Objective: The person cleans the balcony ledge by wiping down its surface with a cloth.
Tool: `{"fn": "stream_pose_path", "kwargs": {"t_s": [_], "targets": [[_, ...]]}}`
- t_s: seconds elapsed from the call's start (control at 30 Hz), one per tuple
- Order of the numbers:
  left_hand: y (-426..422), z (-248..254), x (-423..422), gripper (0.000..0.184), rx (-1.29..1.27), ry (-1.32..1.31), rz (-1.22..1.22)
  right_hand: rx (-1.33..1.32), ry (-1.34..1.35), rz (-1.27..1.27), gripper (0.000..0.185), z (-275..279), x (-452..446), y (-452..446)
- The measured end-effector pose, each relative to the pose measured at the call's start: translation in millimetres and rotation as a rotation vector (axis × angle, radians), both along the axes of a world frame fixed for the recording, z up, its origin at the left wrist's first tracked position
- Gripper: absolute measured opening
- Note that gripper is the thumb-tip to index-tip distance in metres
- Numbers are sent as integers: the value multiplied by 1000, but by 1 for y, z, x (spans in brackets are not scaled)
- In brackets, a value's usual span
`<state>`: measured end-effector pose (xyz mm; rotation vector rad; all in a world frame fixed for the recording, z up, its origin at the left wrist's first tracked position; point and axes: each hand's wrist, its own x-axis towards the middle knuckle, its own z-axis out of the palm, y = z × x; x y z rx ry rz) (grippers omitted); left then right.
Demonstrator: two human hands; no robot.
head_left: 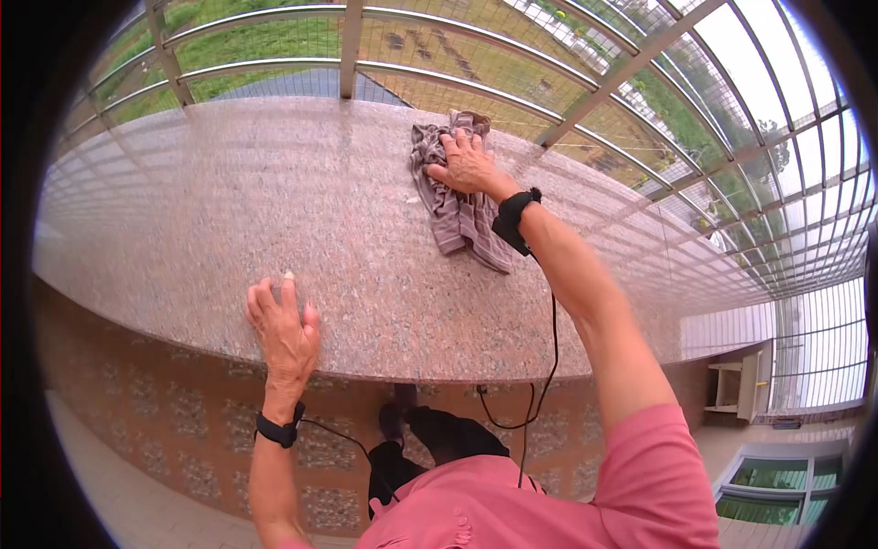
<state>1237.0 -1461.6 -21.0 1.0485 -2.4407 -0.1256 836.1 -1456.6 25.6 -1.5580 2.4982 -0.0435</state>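
A crumpled, striped brownish-purple cloth [462, 224] lies on the speckled pink granite ledge [247, 201], near its far edge. My right hand [468, 165] presses down on the upper part of this cloth, fingers spread and bent into the fabric, gripping it against the stone. The cloth's lower end trails toward me in loose folds. Near the ledge's front edge, my left hand [285, 329] rests on the bare granite with its fingers apart and slightly curled. Nothing is in it, and it is well away from the cloth.
Metal railing bars [448, 78] run along the ledge's far side, with grass beyond. A black cable [554, 339] hangs from my right wristband past the front edge. A window [777, 485] and a small wooden shelf [732, 384] stand at the lower right.
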Motion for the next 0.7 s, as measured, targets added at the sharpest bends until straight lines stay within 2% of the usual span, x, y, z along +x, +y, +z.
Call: {"fn": "stream_pose_path", "kwargs": {"t_s": [0.2,0.27,0.37,0.47,0.7], "targets": [[-1,3,0,51,43,-33,30,-11,-11,-73,89,6,-17,-30],[0,5,-1,51,29,-36,20,-78,15,-77,83,4,-11,-23],[0,9,-1,50,62,-46,59,-145,92,33,69,-2,-6,-6],[0,10,-2,49,68,-18,28,-139,37,172,68,12,-10,39],[2,14,-5,53,86,-51,60,-116,179,-143,67,6,-98,104]]}}
